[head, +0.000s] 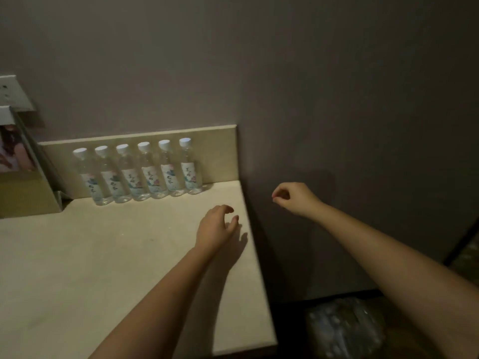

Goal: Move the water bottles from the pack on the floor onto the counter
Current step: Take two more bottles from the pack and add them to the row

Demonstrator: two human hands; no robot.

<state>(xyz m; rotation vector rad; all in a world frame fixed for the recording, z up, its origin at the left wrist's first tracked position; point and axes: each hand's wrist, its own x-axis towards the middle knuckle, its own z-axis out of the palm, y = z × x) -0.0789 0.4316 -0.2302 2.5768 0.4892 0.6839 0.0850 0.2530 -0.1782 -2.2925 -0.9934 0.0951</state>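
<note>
Several clear water bottles [141, 172] with white caps and printed labels stand upright in a row along the backsplash at the back of the cream counter [103, 268]. My left hand [216, 228] hovers over the counter near its right edge, fingers loosely curled, holding nothing, a little in front of the rightmost bottle. My right hand [293, 198] is raised past the counter's right edge in front of the wall, fingers loosely curled, empty. The plastic-wrapped pack of bottles [344, 330] lies on the dark floor at the lower right, partly hidden by my right forearm.
A cardboard box with a picture [18, 172] stands at the counter's left end. A wall socket plate [13, 93] is above it. The grey wall closes off the right side; a dark doorway edge [464, 244] shows at the far right.
</note>
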